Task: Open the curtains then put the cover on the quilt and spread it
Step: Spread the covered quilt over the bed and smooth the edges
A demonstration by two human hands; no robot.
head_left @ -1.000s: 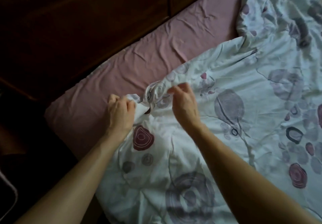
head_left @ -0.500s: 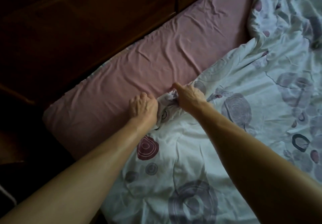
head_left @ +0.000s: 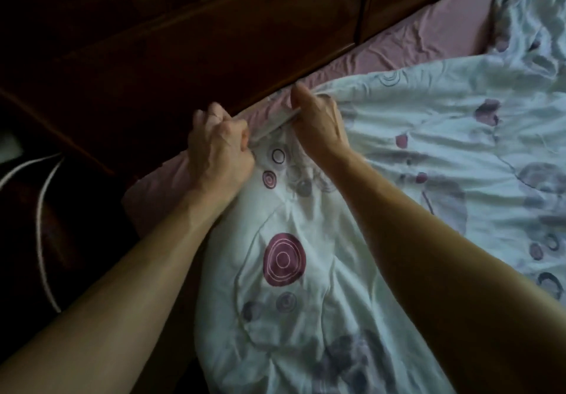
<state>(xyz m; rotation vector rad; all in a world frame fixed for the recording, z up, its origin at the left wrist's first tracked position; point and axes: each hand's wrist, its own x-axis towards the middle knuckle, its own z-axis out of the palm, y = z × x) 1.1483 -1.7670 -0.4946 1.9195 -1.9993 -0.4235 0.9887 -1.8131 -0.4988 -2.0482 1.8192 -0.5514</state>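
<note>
left hand (head_left: 219, 148): fist clenched on cover (head_left: 306, 271) corner | right hand (head_left: 318, 121): fingers curled, gripping the same hem just beside | cover: patterned, lies over pink sheet (head_left: 428, 38), corner at bed's far edge | dark wooden cabinet (head_left: 214, 32) directly beyond | white cord (head_left: 43, 203) on floor, left

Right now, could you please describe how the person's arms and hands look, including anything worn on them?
Both arms are bare from the bottom edge of the frame up to the wrists; no sleeves show. The left hand and right hand wear no gloves, and no rings, watch or bracelets are visible. The dim light leaves fine details such as the nails hard to make out.
</note>
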